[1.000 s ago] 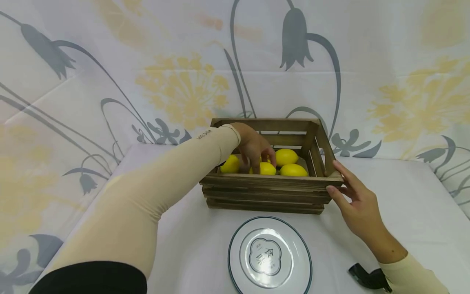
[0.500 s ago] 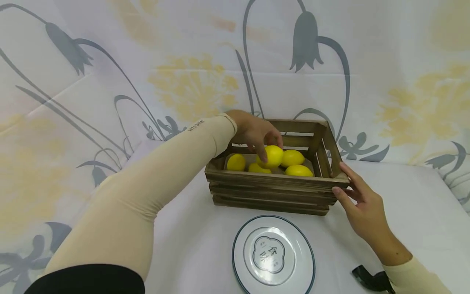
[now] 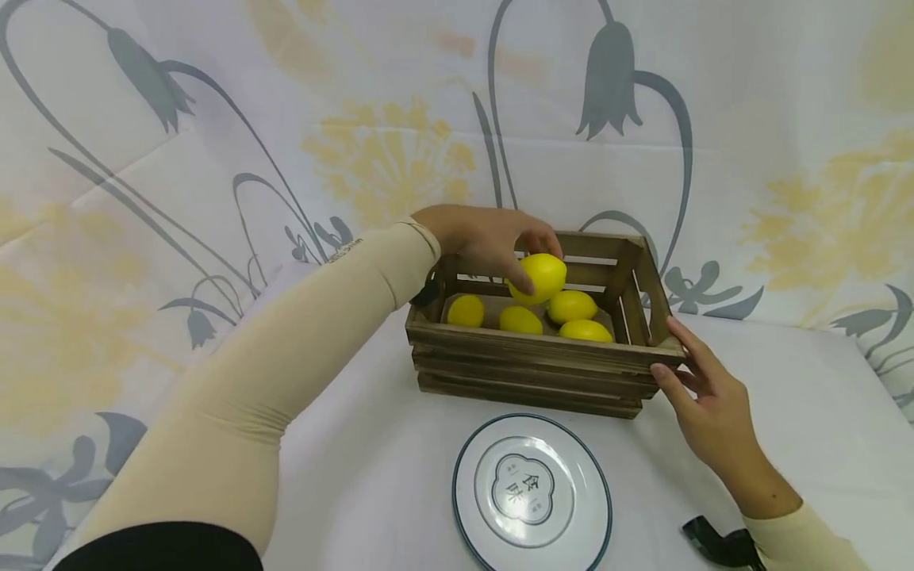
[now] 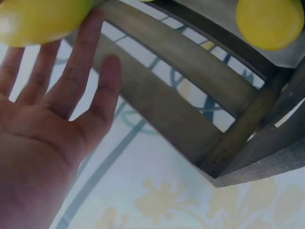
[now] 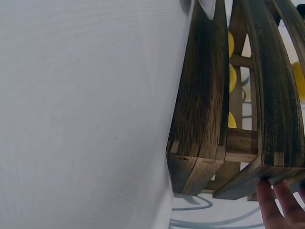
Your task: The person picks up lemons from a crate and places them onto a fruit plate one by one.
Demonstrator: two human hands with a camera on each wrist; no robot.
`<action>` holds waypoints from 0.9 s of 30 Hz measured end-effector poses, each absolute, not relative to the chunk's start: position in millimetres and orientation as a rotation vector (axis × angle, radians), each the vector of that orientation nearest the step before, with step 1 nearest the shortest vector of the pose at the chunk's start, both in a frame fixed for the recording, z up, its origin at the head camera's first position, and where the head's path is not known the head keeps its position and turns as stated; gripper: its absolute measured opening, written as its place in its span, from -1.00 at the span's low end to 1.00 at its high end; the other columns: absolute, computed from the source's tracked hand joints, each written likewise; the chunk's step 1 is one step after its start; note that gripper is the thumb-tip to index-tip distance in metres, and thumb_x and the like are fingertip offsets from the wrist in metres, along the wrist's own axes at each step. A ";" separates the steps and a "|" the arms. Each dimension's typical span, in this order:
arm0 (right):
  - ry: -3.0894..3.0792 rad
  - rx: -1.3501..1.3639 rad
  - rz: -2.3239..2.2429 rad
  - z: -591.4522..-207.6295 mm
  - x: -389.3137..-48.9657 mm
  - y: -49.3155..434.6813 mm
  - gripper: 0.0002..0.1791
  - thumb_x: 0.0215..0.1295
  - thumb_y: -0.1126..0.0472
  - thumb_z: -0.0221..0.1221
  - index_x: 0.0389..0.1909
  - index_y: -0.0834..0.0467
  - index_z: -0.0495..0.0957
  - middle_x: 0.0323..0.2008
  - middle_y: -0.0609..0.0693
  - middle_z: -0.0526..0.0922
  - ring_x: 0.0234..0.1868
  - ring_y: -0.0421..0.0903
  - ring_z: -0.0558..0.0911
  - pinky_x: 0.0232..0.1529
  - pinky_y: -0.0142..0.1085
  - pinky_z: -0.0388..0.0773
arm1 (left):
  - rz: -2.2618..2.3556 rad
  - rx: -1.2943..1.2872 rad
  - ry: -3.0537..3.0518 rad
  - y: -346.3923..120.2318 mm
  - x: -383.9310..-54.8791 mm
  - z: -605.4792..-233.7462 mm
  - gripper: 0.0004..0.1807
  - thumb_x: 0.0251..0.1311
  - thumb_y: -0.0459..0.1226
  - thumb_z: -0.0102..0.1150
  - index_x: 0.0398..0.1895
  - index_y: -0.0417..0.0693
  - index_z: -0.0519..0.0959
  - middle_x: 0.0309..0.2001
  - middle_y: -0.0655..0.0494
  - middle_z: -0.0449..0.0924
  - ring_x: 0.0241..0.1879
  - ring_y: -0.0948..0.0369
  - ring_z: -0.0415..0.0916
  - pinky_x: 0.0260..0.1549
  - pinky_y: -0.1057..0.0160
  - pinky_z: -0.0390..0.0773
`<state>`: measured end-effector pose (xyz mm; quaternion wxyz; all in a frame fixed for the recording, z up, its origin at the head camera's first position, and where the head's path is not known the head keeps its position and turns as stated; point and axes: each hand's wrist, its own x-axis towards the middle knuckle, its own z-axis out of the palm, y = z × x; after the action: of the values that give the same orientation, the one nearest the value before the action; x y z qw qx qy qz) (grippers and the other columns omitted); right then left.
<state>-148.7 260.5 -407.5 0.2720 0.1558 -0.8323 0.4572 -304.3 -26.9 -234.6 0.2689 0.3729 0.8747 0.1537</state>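
My left hand (image 3: 485, 238) pinches a yellow lemon (image 3: 544, 276) between thumb and fingers, above the inside of a brown slatted wooden crate (image 3: 528, 373). In the left wrist view the same lemon (image 4: 43, 21) lies at the fingertips, and the thumb is out of sight. Several more lemons, among them one at the left (image 3: 466, 311) and one near the front right (image 3: 585, 331), rest on the crate's floor. My right hand (image 3: 714, 408) grips the crate's front right corner. The right wrist view shows its fingertips (image 5: 270, 202) against the crate's end slats.
A round plate (image 3: 531, 527) with a dark rim lies upside down on the white cloth (image 3: 357, 484) in front of the crate. A black curved object (image 3: 717, 543) shows beside the right sleeve. Behind the crate hangs a flower-patterned cloth (image 3: 428, 71).
My left hand has come up from the crate's floor with a lemon, which now hangs higher above the others. The right hand stays at the crate's corner. The head view has shifted slightly.
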 end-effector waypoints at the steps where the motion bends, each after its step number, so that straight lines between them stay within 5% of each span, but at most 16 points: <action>1: -2.236 0.424 1.232 -407.2 -149.1 260.5 -0.25 0.18 0.60 0.23 0.42 0.15 0.38 0.30 -0.42 0.41 0.24 -0.61 0.41 0.04 -0.77 0.39 | 0.434 1.019 2.377 -28.5 -302.6 -233.1 -0.49 0.19 -0.08 0.36 0.20 0.34 0.43 0.21 0.22 0.47 0.21 0.23 0.37 0.30 0.11 0.37; 9: -2.254 0.412 1.205 -403.9 -149.1 261.5 -0.25 0.19 0.57 0.25 0.42 0.12 0.38 0.29 -0.48 0.38 0.23 -0.63 0.39 0.03 -0.78 0.38 | 0.774 1.065 2.402 -40.6 -286.6 -233.1 -0.44 0.21 -0.16 0.34 0.27 0.20 0.38 0.26 0.08 0.44 -0.02 0.17 0.59 0.01 0.27 0.61; 20: -2.254 0.389 1.205 -406.8 -147.9 262.4 -0.25 0.20 0.57 0.25 0.42 0.12 0.38 0.31 -0.47 0.38 0.23 -0.64 0.39 0.03 -0.79 0.37 | 1.180 1.182 2.399 -54.9 -259.9 -252.6 -0.41 0.24 -0.20 0.32 0.32 0.08 0.36 0.21 0.10 0.49 0.00 0.20 0.59 0.11 0.26 0.60; 27: -2.267 0.398 1.193 -410.9 -151.1 262.6 -0.24 0.20 0.56 0.25 0.43 0.10 0.37 0.33 -0.46 0.37 0.23 -0.65 0.38 0.03 -0.79 0.36 | 1.334 1.186 2.445 -73.2 -230.9 -267.9 -0.36 0.23 -0.21 0.31 0.38 0.11 0.35 0.21 0.12 0.48 -0.02 0.20 0.60 -0.02 0.25 0.65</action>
<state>-151.1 262.6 -410.9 0.2711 0.1478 -0.8416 0.4431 -230.9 -73.2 -267.9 0.0568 0.3912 0.8063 0.4400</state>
